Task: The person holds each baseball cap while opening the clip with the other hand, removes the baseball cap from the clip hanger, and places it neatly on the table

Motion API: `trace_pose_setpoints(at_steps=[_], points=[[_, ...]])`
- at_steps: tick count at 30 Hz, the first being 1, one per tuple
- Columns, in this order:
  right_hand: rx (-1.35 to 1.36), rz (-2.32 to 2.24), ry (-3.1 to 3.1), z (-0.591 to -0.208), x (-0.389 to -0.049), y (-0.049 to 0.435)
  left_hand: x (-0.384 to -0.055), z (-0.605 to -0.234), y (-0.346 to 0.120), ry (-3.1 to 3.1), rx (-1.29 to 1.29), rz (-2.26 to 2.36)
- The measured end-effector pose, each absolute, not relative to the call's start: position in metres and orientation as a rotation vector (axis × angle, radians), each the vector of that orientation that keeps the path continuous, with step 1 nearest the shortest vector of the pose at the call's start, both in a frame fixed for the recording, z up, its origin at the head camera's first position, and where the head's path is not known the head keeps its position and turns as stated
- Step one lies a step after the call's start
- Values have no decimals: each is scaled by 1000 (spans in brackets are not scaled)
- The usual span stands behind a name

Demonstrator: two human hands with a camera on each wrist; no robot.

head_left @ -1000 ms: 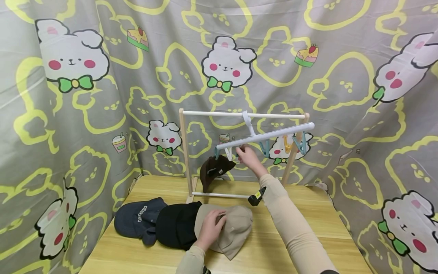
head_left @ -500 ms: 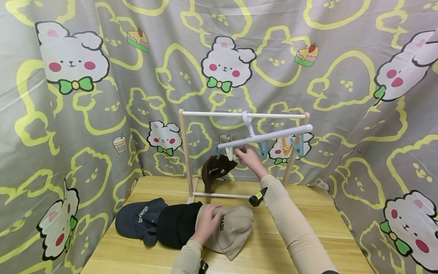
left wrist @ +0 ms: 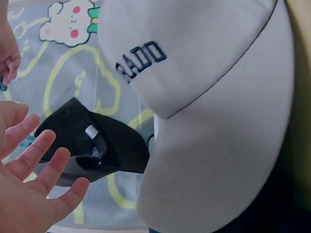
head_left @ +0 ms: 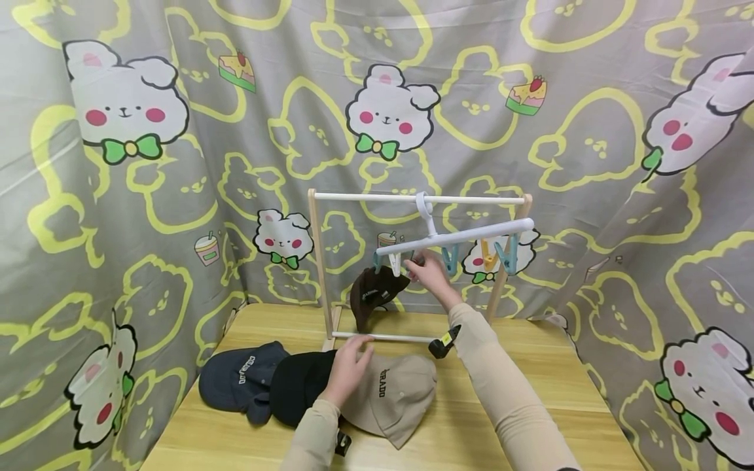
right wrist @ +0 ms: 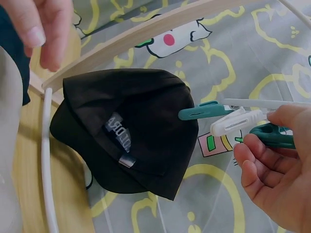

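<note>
My right hand (head_left: 430,275) pinches a teal clothespin (right wrist: 273,136) under the white clip hanger (head_left: 471,233), beside a white clothespin (right wrist: 235,121). From the teal clothespin at the hanger's left end hangs a dark brown cap (head_left: 374,294), its inside label showing in the right wrist view. The left hand (head_left: 349,369) hovers with loosely bent, spread fingers over the meeting edges of a black cap (head_left: 297,389) and a beige cap (head_left: 406,396), holding nothing. Left of these lies a navy cap (head_left: 238,379) with white lettering.
The hanger hooks over the top bar of a wooden rack (head_left: 318,261) on the wooden table (head_left: 518,392). More teal and yellow clothespins hang on its right half. A patterned curtain (head_left: 235,163) surrounds the table's back and sides.
The left hand has come away from the beige cap's front and shifted left, uncovering its lettering. The hanger's right end has dipped slightly, and the brown cap has drifted a little right.
</note>
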State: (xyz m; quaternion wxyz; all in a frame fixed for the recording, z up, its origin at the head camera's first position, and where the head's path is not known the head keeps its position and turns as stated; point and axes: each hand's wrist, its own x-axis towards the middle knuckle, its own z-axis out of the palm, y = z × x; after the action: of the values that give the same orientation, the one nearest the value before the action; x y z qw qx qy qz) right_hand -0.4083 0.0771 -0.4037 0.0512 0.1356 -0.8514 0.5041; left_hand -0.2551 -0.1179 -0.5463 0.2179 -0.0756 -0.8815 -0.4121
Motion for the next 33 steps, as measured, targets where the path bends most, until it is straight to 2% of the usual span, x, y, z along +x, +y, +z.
trace_pose_setpoints(at_steps=[10, 19, 33], points=[[462, 1566, -2571, -411, -409, 80, -262, -532, -126, -2467, -162, -1183], [403, 1517, -2645, -415, -408, 80, -266, -523, -135, -2463, -149, -1199], [420, 1534, -2701, -433, -401, 75, -280, -506, -148, -2393, -194, -1186]])
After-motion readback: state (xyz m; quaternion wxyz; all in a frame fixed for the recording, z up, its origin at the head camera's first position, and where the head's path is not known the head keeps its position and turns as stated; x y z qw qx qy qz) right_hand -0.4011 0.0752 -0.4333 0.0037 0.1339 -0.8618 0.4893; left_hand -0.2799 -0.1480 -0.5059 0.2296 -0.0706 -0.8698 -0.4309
